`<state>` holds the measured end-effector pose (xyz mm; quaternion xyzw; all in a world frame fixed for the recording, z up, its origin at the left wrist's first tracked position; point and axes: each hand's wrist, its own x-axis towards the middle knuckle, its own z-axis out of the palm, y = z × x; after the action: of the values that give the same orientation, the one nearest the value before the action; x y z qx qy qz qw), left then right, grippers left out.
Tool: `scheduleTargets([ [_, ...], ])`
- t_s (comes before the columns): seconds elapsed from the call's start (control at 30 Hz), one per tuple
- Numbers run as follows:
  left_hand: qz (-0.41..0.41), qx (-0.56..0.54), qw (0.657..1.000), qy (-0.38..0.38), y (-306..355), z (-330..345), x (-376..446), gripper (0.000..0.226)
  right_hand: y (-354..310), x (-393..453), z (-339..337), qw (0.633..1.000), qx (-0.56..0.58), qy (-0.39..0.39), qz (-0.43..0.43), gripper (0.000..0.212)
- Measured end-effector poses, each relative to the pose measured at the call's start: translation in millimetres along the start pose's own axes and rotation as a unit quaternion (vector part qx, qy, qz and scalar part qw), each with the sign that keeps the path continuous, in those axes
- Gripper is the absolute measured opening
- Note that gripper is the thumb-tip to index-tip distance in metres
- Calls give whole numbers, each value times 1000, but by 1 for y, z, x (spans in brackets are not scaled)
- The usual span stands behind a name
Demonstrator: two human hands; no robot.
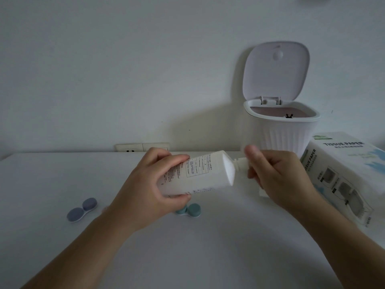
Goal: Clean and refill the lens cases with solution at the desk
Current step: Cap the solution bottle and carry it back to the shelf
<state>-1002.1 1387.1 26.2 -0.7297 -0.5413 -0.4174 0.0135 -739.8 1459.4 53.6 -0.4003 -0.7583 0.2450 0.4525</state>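
A single head-worn wide-angle view looks forward and down across the flat white desk (62, 174), close over it, facing the plain pale wall (125, 59) behind.

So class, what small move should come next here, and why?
Probably twist the cap off: the left hand holds the bottle sideways, right hand fingers pinch its cap, and both lens cases look lidded.
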Motion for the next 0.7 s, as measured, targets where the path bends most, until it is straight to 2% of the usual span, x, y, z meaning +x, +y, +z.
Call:
scheduleTargets([
  [0.07,-2,-5,1000,-2,2,1,1,69,2,0,-2,1000,0,-9,2,68],
  [0.1,-1,-7,1000,-3,2,1,1,68,2,0,-3,999,26,-24,-7,57],
  [0.17,2,-8,1000,-6,1,1,1,68,3,0,-4,991,108,-83,-22,22],
  [0.23,5,0,1000,-8,1,0,1,68,3,-1,-4,983,142,-111,-30,5],
  [0.27,8,6,1000,-6,1,-1,1,68,2,-1,-2,986,127,-104,-30,3],
  [0.4,17,20,1000,0,7,2,-2,73,0,0,-1,999,4,-39,-11,53],
  [0.47,19,18,1000,0,9,4,-2,72,0,2,-2,999,-22,-38,14,71],
  [0.5,18,15,1000,5,10,5,-2,72,0,1,-3,999,-19,-47,13,70],
  [0.6,17,12,1000,16,9,5,-2,73,-1,-2,-3,996,38,-80,-17,47],
  [0.7,28,23,999,17,8,4,-3,72,-3,-3,1,996,3,-85,-34,42],
])
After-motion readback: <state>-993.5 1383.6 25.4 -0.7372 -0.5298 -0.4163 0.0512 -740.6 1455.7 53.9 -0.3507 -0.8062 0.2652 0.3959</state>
